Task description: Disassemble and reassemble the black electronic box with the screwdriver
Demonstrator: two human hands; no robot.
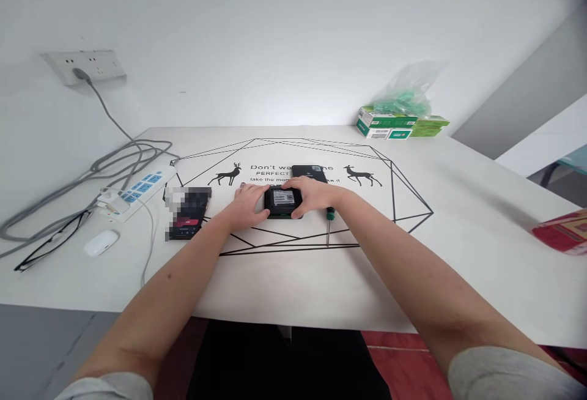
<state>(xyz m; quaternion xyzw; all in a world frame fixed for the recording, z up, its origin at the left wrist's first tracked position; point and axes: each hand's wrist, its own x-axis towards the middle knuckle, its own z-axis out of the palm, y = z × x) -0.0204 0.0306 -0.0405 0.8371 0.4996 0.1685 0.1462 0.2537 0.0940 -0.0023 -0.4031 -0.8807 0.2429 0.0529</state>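
The left hand and right hand grip a labelled black case, perhaps an electronic device; uneven thumb pressure could skew it.

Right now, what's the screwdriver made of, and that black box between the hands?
The screwdriver has a thin, smooth, greyish shaft, probably metal, and a green handle, perhaps plastic. The black box seems dull plastic, showing little shine, but could be painted metal.
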